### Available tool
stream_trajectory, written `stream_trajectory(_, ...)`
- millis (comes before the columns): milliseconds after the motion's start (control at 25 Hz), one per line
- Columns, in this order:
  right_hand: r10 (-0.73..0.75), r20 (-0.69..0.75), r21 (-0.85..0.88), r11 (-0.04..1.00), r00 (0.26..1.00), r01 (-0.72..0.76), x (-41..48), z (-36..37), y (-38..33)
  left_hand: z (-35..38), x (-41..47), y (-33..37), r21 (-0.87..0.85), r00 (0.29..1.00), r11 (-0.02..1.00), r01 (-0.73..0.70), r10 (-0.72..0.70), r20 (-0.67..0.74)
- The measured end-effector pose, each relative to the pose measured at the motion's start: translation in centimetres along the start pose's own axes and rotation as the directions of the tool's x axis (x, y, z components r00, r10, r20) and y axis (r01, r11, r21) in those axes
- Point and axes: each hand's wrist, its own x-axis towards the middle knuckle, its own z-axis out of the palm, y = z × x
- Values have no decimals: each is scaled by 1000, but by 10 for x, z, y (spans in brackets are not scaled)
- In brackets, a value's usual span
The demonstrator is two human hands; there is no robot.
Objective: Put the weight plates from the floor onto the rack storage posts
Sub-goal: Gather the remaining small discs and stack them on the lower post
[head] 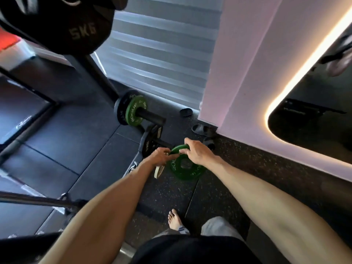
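Note:
Two green weight plates lie stacked on the speckled floor: the lower green plate point(187, 169) lies flat, and the upper green plate point(179, 148) is tilted up off it. My right hand point(198, 152) grips the upper plate's far edge. My left hand point(160, 156) pinches its near edge, and a small pale plate point(159, 171) hangs just under that hand. On the rack's low storage post point(150, 116) sit a green plate point(134, 112) and a black plate point(120, 109) behind it.
A black 5KG plate point(76, 29) hangs on the rack at top left. A barbell point(38, 200) crosses the lower left. Sandals point(202, 129) and a black disc point(186, 112) lie by the pink wall. My bare foot point(176, 219) stands below the plates.

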Motion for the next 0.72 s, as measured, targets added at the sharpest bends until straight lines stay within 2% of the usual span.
stream_trajectory(200,-159,134,-38,985,978,166,78,-17,-13,-28,23,-2,-95,978,988,125,-139,-158)
stream_trajectory(360,-301,262,-29,947,917,319,138,-25,-23,-45,40,-2,-161,921,967,199,-241,-305)
stream_trajectory(520,-453,363,-79,856,815,511,193,-39,-26,-54,57,8,-277,835,925,259,-359,-416)
stream_trajectory(720,-570,475,-139,704,671,696,238,-46,-29,-48,75,27,-391,706,880,269,-456,-542)
